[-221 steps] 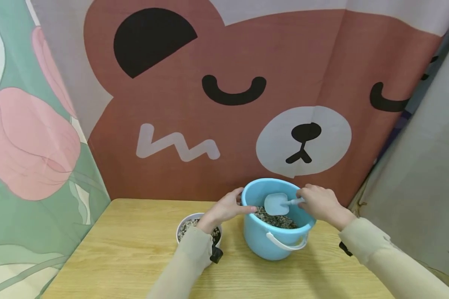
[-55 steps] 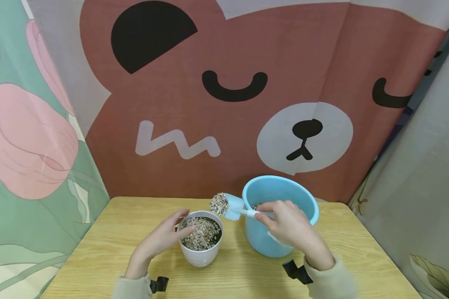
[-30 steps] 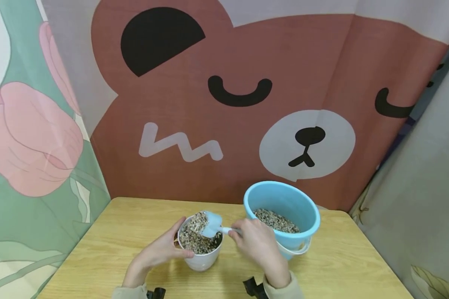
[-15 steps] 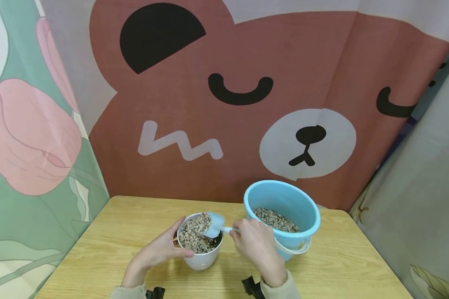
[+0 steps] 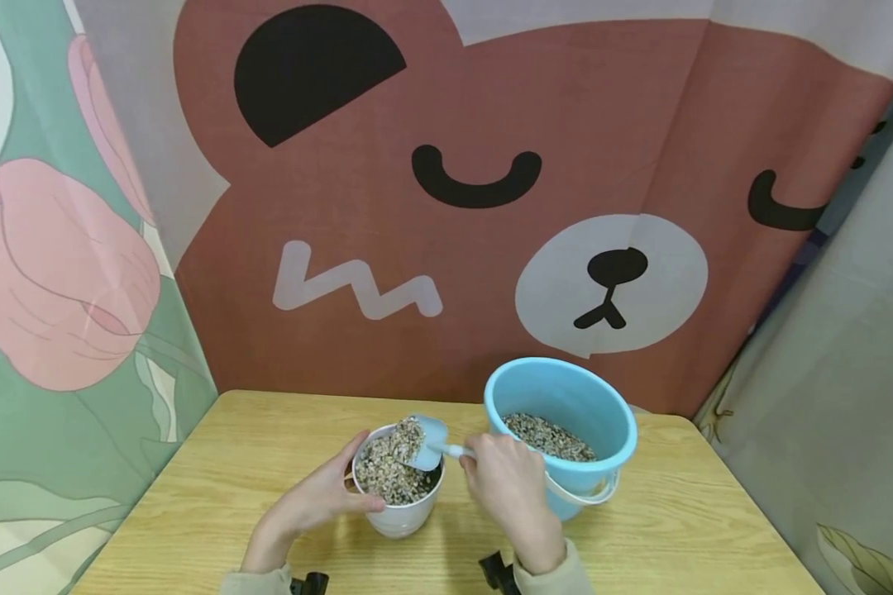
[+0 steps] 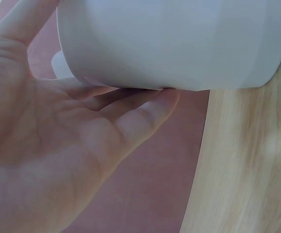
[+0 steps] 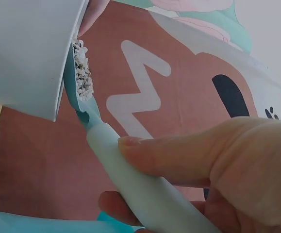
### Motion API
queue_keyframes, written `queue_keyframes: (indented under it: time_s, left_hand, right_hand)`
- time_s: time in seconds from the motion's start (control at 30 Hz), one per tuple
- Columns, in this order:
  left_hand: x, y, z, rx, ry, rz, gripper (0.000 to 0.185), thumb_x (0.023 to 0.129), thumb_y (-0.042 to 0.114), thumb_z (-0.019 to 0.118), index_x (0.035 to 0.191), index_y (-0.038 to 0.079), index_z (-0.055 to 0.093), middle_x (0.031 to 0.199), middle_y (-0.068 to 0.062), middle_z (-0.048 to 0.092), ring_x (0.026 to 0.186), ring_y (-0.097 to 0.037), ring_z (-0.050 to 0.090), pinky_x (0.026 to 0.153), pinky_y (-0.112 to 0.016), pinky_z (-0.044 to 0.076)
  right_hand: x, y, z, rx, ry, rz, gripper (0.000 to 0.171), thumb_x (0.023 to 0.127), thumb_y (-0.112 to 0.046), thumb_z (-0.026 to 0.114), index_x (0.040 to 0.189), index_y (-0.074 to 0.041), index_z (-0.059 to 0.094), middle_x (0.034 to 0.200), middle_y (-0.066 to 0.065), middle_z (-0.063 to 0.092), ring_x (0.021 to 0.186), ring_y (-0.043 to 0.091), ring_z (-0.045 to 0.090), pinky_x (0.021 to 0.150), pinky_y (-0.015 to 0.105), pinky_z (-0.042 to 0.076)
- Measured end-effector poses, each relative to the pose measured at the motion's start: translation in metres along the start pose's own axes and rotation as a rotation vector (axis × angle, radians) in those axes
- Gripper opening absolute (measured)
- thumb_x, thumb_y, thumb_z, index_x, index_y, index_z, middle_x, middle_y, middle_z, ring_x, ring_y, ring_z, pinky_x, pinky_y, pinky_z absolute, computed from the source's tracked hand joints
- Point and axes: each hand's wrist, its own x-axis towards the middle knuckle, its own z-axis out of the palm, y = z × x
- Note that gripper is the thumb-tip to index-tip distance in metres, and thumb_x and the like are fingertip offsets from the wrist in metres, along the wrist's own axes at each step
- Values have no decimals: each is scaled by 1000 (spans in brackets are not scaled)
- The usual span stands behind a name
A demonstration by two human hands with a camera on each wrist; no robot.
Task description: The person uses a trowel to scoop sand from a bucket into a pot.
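Note:
A white flower pot (image 5: 400,522), nearly full of coarse gritty potting mix (image 5: 381,483), stands on the table. My left hand (image 5: 315,501) holds it from the left, thumb on the near side and fingers round the far side; in the left wrist view, the fingers (image 6: 147,116) lie against its wall. My right hand (image 5: 512,487) grips the pale handle (image 7: 125,174) of a light blue toy shovel (image 5: 432,434). Its blade tilts over the pot's rim, still carrying some mix (image 7: 83,73).
A light blue bucket (image 5: 595,413) with a white handle (image 5: 586,497) stands behind and to the right of the pot, with more mix (image 5: 551,438) inside. The wooden table (image 5: 216,496) ends at a bear-print curtain (image 5: 357,355). Black straps circle both wrists.
Earlier the shovel was inside the bucket and my left hand at the bucket's rim. My left hand moved to the pot; the loaded shovel came left over it, lately tilting slightly more.

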Motion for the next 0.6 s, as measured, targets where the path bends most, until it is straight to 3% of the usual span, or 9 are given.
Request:
queue_keyframes:
  time_s: [0.37,0.6]
  left_hand:
    - [0,3,0,20,15,-17,112,79,17,83,154,-5,3,155,-33,15,134,-44,34,109,-55,29]
    - [0,2,0,32,7,-19,112,79,17,83,154,-5,2,153,-34,17,131,-42,39,107,-53,33]
  right_hand:
    - [1,1,0,4,63,2,16,79,-16,79,69,-20,67,62,-5,56,48,17,49,38,31,33]
    - [-3,0,1,0,93,36,9,78,-17,81,79,-19,72,68,-3,58,56,22,57,40,35,37]
